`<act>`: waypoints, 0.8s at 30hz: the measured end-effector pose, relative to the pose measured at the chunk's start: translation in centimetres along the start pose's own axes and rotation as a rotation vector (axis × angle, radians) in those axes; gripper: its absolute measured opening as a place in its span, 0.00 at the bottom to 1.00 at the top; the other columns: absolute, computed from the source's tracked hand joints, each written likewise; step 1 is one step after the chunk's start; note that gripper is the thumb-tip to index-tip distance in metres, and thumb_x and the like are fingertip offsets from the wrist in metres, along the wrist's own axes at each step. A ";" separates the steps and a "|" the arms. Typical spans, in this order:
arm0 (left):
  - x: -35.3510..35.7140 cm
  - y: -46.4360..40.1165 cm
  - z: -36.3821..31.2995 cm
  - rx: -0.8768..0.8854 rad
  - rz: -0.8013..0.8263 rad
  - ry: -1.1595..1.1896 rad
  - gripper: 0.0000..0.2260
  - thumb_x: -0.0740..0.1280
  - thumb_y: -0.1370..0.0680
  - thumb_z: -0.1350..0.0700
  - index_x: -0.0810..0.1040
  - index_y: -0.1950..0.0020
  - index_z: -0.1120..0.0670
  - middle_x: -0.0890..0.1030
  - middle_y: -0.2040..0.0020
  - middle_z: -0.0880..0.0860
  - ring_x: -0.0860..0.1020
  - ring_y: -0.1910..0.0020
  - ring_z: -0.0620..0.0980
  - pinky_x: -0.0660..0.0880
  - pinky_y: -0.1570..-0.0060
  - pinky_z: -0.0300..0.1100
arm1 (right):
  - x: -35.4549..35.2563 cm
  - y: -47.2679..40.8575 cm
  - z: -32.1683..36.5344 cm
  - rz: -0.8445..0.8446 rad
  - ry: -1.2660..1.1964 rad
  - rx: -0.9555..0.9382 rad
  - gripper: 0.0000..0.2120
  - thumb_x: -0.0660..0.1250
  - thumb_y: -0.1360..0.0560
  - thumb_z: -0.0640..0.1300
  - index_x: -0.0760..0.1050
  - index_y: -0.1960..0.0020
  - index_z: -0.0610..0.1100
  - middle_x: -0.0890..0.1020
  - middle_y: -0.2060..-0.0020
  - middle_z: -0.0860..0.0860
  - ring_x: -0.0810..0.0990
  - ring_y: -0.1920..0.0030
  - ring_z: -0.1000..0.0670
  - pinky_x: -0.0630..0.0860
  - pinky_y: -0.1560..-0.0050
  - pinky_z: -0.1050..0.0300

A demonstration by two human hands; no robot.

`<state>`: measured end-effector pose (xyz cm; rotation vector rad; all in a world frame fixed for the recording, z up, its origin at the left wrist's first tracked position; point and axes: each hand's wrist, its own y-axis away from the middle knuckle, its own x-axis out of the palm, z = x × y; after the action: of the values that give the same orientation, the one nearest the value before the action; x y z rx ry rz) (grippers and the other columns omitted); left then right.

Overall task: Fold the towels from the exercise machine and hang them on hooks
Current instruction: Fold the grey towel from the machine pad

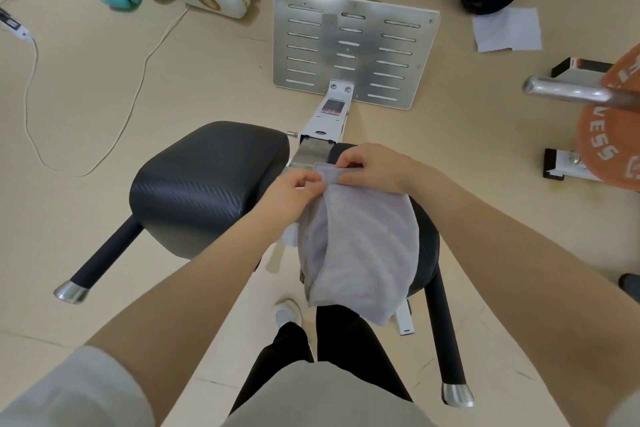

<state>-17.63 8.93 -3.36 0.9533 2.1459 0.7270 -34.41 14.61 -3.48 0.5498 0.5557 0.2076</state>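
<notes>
Open floor [194,55] L of black pad [207,177]; weight plate [613,135] R.

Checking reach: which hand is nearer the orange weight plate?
Right. The right hand pinches the grey towel on the side toward the orange weight plate; the left hand is farther away.

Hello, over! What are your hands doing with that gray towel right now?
Left hand and right hand both pinch the gray towel at its top edge. Towel drapes over the right black pad, partly folded. Nothing in the way.
</notes>
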 end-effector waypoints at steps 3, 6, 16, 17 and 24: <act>0.6 -0.3 -0.7 -0.023 -0.018 0.099 0.04 0.65 0.22 0.54 0.78 0.52 0.52 0.80 0.55 0.51 0.76 0.55 0.47 0.73 0.57 0.38 | 0.4 -0.5 0.5 0.002 -0.166 -0.023 0.05 0.63 0.24 0.47 0.76 0.56 0.48 0.78 0.59 0.50 0.74 0.58 0.53 0.71 0.54 0.59; 0.7 -0.5 -0.9 -0.043 -0.056 0.189 0.07 0.64 0.22 0.54 0.78 0.52 0.55 0.78 0.59 0.50 0.74 0.60 0.45 0.70 0.61 0.34 | 1.3 -1.8 0.2 -0.092 -0.323 0.019 0.04 0.63 0.24 0.44 0.75 0.58 0.48 0.78 0.59 0.51 0.74 0.56 0.53 0.71 0.52 0.58; 1.0 -0.4 0.0 0.006 -0.103 0.157 0.07 0.63 0.22 0.51 0.76 0.52 0.54 0.77 0.59 0.46 0.74 0.59 0.43 0.71 0.59 0.36 | 2.5 -3.4 -0.5 -0.157 -0.235 0.036 0.14 0.65 0.25 0.41 0.75 0.39 0.44 0.77 0.51 0.52 0.74 0.50 0.54 0.68 0.44 0.61; 0.8 -0.7 0.2 -0.003 -0.147 0.227 0.06 0.63 0.22 0.53 0.75 0.48 0.53 0.78 0.54 0.47 0.76 0.54 0.44 0.74 0.54 0.38 | 2.4 -3.3 -0.5 -0.171 -0.217 0.007 0.12 0.65 0.25 0.40 0.77 0.42 0.43 0.77 0.52 0.52 0.75 0.50 0.53 0.68 0.45 0.62; 0.7 -2.2 -0.3 -0.172 0.010 0.680 0.16 0.65 0.22 0.59 0.71 0.35 0.62 0.80 0.48 0.58 0.79 0.52 0.52 0.77 0.48 0.45 | 2.1 -2.1 -1.4 -0.370 -0.210 -0.080 0.15 0.66 0.26 0.38 0.74 0.39 0.45 0.74 0.52 0.52 0.71 0.55 0.55 0.66 0.52 0.74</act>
<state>-19.13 8.14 -4.93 0.6797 2.5840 1.3668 -33.34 14.12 -6.57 0.3771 0.4332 -0.1768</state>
